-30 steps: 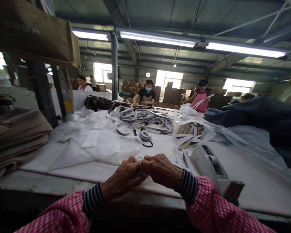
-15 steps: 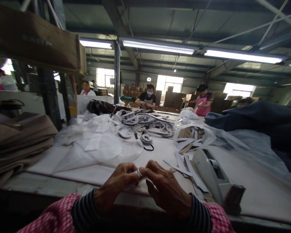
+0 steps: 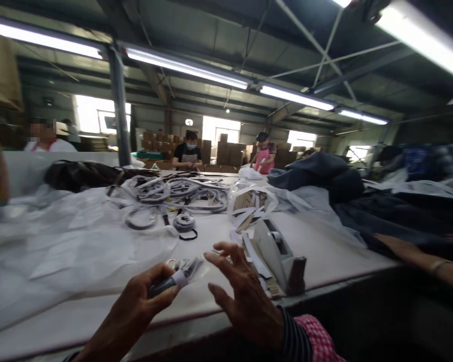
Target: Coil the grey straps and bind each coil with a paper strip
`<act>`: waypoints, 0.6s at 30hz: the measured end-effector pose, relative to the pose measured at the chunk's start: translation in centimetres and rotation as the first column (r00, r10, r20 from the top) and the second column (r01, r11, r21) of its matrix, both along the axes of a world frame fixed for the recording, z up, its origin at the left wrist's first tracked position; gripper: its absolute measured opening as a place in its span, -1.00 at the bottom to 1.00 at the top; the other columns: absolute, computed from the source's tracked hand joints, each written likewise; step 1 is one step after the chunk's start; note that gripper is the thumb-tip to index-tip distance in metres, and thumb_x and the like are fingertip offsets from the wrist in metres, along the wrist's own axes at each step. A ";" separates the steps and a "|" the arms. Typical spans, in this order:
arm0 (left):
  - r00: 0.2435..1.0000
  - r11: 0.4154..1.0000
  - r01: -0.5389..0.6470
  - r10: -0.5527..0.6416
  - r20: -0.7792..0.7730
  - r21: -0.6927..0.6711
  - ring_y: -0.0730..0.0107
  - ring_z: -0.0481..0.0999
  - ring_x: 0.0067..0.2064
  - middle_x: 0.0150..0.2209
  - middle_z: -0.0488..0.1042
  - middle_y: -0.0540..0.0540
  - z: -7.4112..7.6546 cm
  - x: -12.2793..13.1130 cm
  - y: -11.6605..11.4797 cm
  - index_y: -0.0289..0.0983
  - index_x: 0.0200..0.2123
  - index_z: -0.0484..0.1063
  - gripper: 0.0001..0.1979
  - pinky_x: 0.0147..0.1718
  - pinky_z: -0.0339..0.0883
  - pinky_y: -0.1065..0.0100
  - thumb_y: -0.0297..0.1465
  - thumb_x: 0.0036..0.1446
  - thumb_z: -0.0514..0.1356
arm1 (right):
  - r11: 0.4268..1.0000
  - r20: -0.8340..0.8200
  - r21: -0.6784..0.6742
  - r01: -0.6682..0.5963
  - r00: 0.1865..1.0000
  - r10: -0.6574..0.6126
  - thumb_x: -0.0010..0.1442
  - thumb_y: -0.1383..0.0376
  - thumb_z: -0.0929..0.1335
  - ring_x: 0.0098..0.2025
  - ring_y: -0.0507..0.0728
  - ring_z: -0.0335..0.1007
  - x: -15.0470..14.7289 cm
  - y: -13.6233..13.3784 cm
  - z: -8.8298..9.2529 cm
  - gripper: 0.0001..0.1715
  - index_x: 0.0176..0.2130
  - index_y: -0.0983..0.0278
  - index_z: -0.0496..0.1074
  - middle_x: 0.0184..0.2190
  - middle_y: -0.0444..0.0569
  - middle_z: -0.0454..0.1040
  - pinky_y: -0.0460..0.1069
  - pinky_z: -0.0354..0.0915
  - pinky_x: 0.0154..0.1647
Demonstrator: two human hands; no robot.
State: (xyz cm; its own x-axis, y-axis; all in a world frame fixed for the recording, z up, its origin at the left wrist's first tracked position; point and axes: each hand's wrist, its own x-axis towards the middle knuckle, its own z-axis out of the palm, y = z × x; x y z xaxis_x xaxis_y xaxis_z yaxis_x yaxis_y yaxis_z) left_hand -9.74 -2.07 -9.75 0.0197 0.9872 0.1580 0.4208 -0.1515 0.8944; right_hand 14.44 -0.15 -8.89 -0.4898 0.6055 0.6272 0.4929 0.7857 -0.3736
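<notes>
My left hand (image 3: 141,296) is closed round a small dark bundle (image 3: 161,287) with a white band (image 3: 179,278) about one end. Something shiny and see-through, like crumpled plastic, sticks out past the band; its exact kind is blurred. Just to the right, my right hand (image 3: 236,286) is raised over the table with its fingers spread, holding nothing and apart from the bundle. Beyond it lie white and tan paper strips (image 3: 257,257), beside a grey tape dispenser (image 3: 277,261). A small grey coil (image 3: 183,222) with a black loop rests farther back.
Thin white plastic sheeting (image 3: 109,251) covers the left of the table (image 3: 317,251). Behind are grey cord coils (image 3: 181,188) and a plastic bag (image 3: 272,201) of strips. At right, another person's arm (image 3: 411,256) reaches onto dark fabric (image 3: 392,216). Co-workers are at the back.
My hands, which met at a small white piece, have parted. The right has opened; the left now shows the banded bundle. The view has swung right, bringing another person's arm into sight.
</notes>
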 end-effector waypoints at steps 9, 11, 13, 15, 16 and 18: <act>0.979 0.991 -0.047 0.071 -0.189 0.126 0.22 0.52 -0.40 -0.35 0.55 -0.01 -2.3 0.3 0.0 -0.17 -0.27 0.52 -0.65 -0.34 0.27 0.34 -0.04 0.05 0.21 | 0.779 -0.116 -0.429 0.457 0.827 -0.550 0.13 0.02 0.40 -0.20 0.23 0.33 18.2 3.9 2.8 -0.65 -0.43 0.24 0.54 -0.31 0.01 0.43 0.10 0.32 -0.21; 0.975 0.990 -0.052 0.078 -0.206 0.132 0.24 0.52 -0.41 -0.36 0.55 0.00 -1.9 0.8 -0.2 -0.16 -0.28 0.53 -0.67 -0.35 0.27 0.36 -0.05 0.04 0.21 | 0.744 -0.114 -0.537 0.398 0.839 -0.532 0.10 -0.06 0.40 -0.39 0.15 0.30 19.1 3.9 2.1 -0.54 -0.52 0.27 0.50 -0.46 -0.06 0.37 0.03 0.27 -0.40; 0.974 0.989 -0.049 0.078 -0.215 0.137 0.26 0.51 -0.42 -0.37 0.54 0.01 -1.3 1.3 -0.3 -0.15 -0.29 0.53 -0.67 -0.36 0.27 0.37 -0.04 0.04 0.21 | 0.715 -0.152 -0.612 0.338 0.837 -0.526 0.08 -0.10 0.39 -0.44 0.10 0.26 19.1 3.7 1.4 -0.50 -0.51 0.27 0.49 -0.50 -0.11 0.33 -0.02 0.22 -0.46; 0.972 0.990 -0.041 0.071 -0.223 0.136 0.28 0.50 -0.43 -0.39 0.53 0.02 -0.7 1.9 -0.5 -0.14 -0.30 0.53 -0.66 -0.38 0.26 0.38 -0.01 0.04 0.21 | 0.697 -0.209 -0.657 0.287 0.819 -0.535 0.06 -0.07 0.41 -0.40 0.09 0.25 18.8 3.5 1.1 -0.54 -0.48 0.28 0.52 -0.48 -0.12 0.33 -0.04 0.21 -0.44; 0.972 0.990 -0.036 0.066 -0.227 0.135 0.28 0.49 -0.43 -0.40 0.53 0.03 -0.5 2.1 -0.5 -0.14 -0.31 0.53 -0.65 -0.39 0.26 0.38 -0.01 0.05 0.20 | 0.689 -0.236 -0.676 0.263 0.808 -0.540 0.03 -0.05 0.43 -0.38 0.09 0.25 18.7 3.4 1.0 -0.57 -0.47 0.28 0.53 -0.47 -0.12 0.34 -0.05 0.20 -0.43; 0.970 0.991 -0.028 0.059 -0.238 0.131 0.29 0.48 -0.43 -0.41 0.51 0.03 -0.3 2.4 -0.5 -0.15 -0.31 0.53 -0.66 -0.38 0.26 0.39 -0.02 0.06 0.19 | 0.670 -0.285 -0.709 0.220 0.780 -0.557 -0.02 0.00 0.47 -0.35 0.09 0.24 18.5 3.5 1.0 -0.61 -0.47 0.29 0.54 -0.45 -0.10 0.38 -0.06 0.19 -0.42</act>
State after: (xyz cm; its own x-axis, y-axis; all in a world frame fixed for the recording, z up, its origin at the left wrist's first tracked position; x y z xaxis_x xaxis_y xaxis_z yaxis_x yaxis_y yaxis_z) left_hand -7.33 -2.61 -10.05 0.0295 0.9605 0.2768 0.6298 -0.2329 0.7410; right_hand 32.91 3.39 -7.93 0.1183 0.9863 0.1150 0.3382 0.0688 -0.9386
